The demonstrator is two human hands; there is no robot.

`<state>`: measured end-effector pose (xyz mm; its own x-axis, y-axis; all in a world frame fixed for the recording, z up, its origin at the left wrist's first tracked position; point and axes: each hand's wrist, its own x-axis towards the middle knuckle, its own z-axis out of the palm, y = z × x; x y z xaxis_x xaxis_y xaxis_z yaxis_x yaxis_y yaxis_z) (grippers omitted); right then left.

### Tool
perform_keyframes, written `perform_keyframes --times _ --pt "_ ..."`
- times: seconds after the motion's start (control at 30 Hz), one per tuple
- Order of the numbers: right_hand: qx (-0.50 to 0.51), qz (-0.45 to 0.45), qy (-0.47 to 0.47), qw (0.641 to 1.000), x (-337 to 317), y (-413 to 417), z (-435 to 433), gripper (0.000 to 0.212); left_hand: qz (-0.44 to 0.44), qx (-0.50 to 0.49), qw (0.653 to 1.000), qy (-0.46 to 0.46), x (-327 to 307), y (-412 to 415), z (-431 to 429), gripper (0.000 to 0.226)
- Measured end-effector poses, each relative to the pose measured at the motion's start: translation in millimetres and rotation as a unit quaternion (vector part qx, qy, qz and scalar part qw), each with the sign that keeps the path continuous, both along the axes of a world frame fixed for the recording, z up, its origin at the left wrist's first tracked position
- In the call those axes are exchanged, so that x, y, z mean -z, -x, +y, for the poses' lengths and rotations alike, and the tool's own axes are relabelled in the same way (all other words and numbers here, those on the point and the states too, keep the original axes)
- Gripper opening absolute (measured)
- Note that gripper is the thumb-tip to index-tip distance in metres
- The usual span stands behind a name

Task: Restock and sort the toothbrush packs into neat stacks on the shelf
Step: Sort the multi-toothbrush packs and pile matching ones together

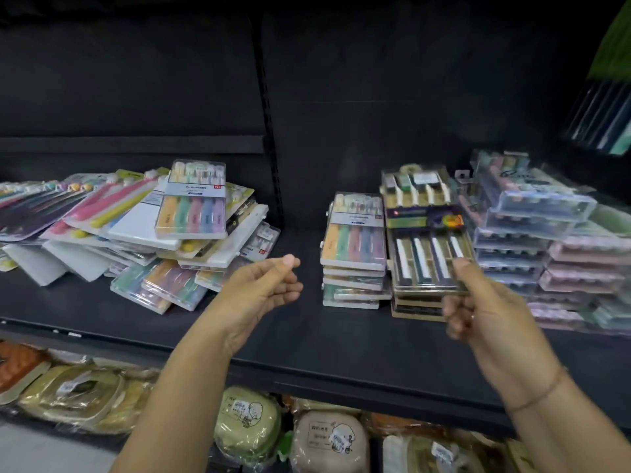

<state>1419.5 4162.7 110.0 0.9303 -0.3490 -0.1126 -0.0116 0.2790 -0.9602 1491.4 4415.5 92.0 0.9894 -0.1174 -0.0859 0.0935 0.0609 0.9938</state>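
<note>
The right hand (478, 302) pinches the near edge of the top black-and-gold toothbrush pack (430, 247), just right of the pastel five-brush stack (355, 233). The left hand (263, 285) hovers empty, fingers loose, left of that stack. Best to square the pack's edges with those beneath before releasing.

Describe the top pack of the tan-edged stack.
The top pack is a clear-fronted tray with a tan rim, holding a row of brushes with white and dark handles, heads at the far end, and a dark, colourful label band across the middle. It lies on its matching stack; the right hand pinches its near right corner.
</note>
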Motion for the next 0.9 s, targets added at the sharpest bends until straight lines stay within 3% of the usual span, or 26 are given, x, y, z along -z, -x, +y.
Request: perform_keyframes --times 0.13,0.27,0.33,0.43,0.53,0.67,0.8,0.9 --pt "-0.009 0.05 -0.035 0.998 14.8 -14.4 -21.7 0.022 -0.04 -0.052 0.996 -0.053 4.9 -3.6 -18.1 0.033" --pt "-0.049 0.025 -0.092 0.994 25.0 -20.0 -23.6 0.026 -0.072 -0.054 0.993 -0.08 11.6 -9.9 -36.5 0.065" --pt "-0.062 0.001 -0.11 0.992 28.9 -19.7 -24.2 0.029 -0.086 -0.034 0.994 -0.065 15.7 -15.6 -49.7 0.071" --pt "-0.054 -0.007 -0.078 0.995 36.2 -23.9 -26.6 0.049 -0.095 -0.015 0.994 -0.046 23.1 -24.9 -71.0 0.064" --pt "-0.036 0.004 -0.013 0.999 45.0 -31.8 -30.9 0.053 -0.095 -0.036 0.995 -0.017 29.7 -35.9 -84.3 0.069" --pt "-0.038 -0.028 0.075 0.996 56.7 -41.2 -31.0 0.082 -0.097 -0.057 0.993 0.02 39.8 -44.3 -88.8 0.072" --pt "-0.053 -0.038 0.08 0.995 64.0 -43.5 -32.7 0.084 -0.1 -0.049 0.993 0.03 48.9 -40.6 -88.2 0.086" --pt "-0.085 -0.031 0.064 0.994 70.1 -42.4 -35.6 0.084 -0.095 -0.054 0.993 0.041 52.5 -38.4 -89.7 0.084"
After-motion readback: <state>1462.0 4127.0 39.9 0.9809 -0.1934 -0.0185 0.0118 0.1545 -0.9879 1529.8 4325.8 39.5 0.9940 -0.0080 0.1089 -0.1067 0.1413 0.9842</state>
